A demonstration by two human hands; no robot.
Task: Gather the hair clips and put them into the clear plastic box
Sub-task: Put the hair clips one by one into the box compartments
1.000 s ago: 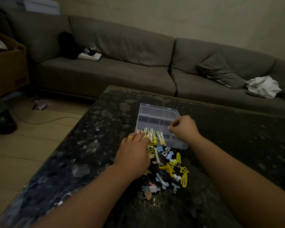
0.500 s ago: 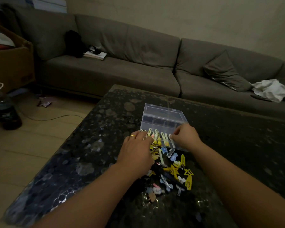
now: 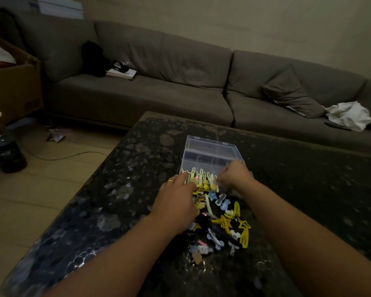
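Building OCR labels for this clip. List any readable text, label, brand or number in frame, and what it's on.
No text can be read in this frame.
Dark plastic bottle on the floor: has a label, too blurred and dim to read.
Brown cardboard box at the left edge: faint marking on its side, illegible.
Clear plastic box on the table: no print visible.
Loose coloured hair clips: no lettering visible.
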